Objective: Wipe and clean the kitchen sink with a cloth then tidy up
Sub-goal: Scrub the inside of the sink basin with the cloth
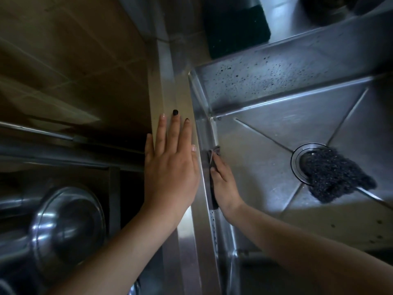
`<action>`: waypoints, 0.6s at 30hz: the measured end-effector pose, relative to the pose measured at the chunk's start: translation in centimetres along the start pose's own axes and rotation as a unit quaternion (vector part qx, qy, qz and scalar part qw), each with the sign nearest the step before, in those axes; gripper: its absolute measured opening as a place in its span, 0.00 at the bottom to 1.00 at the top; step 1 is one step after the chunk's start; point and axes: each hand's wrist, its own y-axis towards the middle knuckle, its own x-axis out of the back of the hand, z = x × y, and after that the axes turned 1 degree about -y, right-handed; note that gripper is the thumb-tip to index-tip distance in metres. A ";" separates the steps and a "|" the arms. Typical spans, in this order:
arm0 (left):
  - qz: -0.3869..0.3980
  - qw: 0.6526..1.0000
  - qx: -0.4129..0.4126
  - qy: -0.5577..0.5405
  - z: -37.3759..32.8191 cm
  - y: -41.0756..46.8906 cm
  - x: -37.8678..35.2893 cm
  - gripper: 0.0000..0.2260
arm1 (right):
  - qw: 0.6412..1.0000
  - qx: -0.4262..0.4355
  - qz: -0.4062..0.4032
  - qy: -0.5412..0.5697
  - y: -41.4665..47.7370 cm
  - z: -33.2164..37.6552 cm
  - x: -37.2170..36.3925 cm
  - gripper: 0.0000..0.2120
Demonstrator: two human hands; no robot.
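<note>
The stainless steel sink (265,150) fills the right half of the head view, its back wall speckled with dark spots. My left hand (170,167) lies flat with straight fingers on the sink's left rim (180,99). Inside the basin, my right hand (223,182) presses a dark cloth (212,188) against the left inner wall with flat fingers. Most of the cloth is hidden between the palm and the wall. A dark scouring pad (336,177) lies partly over the drain (302,160).
A shiny metal bowl or lid (68,226) sits on a lower shelf at the left. A dark green block (236,24) stands behind the sink at the top. Tiled floor (63,60) shows at the upper left. A dark round vessel (331,7) is at the top right.
</note>
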 end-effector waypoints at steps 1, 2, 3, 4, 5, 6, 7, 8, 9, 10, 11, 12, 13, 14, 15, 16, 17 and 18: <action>0.001 1.000 0.000 0.001 0.0 0.0 0.0 0.25 | 1.000 0.010 0.002 0.005 -0.9 0.7 0.0 0.20; 0.003 1.000 -0.001 0.003 0.0 0.0 0.0 0.25 | 1.000 0.021 0.007 0.015 -1.8 1.6 0.0 0.20; 0.005 1.000 0.000 0.004 0.0 0.0 0.0 0.25 | 0.999 0.034 0.014 0.026 -2.6 2.5 0.1 0.21; 0.006 1.000 0.001 0.004 0.0 0.0 0.0 0.25 | 0.998 0.049 0.025 0.033 -3.4 3.4 0.3 0.21; 0.006 1.000 0.002 0.003 0.0 0.0 0.0 0.25 | 0.996 0.067 0.038 0.035 -4.1 4.3 0.5 0.21; 0.005 1.000 0.003 0.002 -0.1 0.0 0.0 0.25 | 0.994 0.085 0.052 0.036 -4.7 5.1 0.8 0.21; 0.004 1.000 0.004 0.003 -0.1 0.0 0.0 0.25 | 0.992 0.100 0.062 0.043 -5.1 5.8 1.0 0.21; 0.003 1.000 0.003 0.004 -0.1 0.0 0.0 0.25 | 0.990 0.111 0.068 0.053 -5.4 6.3 1.1 0.21; 0.002 1.000 0.002 0.005 -0.1 0.0 0.1 0.26 | 0.989 0.120 0.067 0.060 -5.6 6.7 1.2 0.21; 0.000 1.000 0.002 0.004 -0.1 0.0 0.1 0.25 | 0.988 0.129 0.062 0.061 -5.5 6.9 1.2 0.21; -0.003 1.000 0.001 0.003 -0.1 0.0 0.1 0.25 | 0.987 0.136 0.057 0.056 -5.4 7.0 1.2 0.20; -0.005 1.000 0.000 0.003 -0.2 0.0 0.1 0.25 | 0.987 0.142 0.054 0.047 -5.3 7.0 1.1 0.19; -0.009 1.000 0.000 0.003 -0.2 0.1 0.1 0.24 | 0.987 0.145 0.054 0.040 -5.0 6.9 0.9 0.18; -0.013 1.000 0.000 0.003 -0.2 0.1 0.1 0.24 | 0.987 0.146 0.055 0.034 -4.7 6.7 0.8 0.17; -0.015 1.000 0.001 0.002 -0.3 0.2 0.1 0.24 | 0.987 0.147 0.053 0.028 -4.2 6.4 0.6 0.17; -0.014 1.000 0.001 0.001 -0.3 0.2 0.1 0.24 | 0.988 0.148 0.048 0.022 -3.7 6.0 0.4 0.17; -0.011 1.000 0.001 0.000 -0.2 0.2 0.1 0.24 | 0.988 0.149 0.039 0.016 -3.0 5.5 0.3 0.18; -0.009 1.000 0.000 0.000 -0.2 0.2 0.0 0.25 | 0.989 0.146 0.030 0.009 -2.2 5.0 0.1 0.18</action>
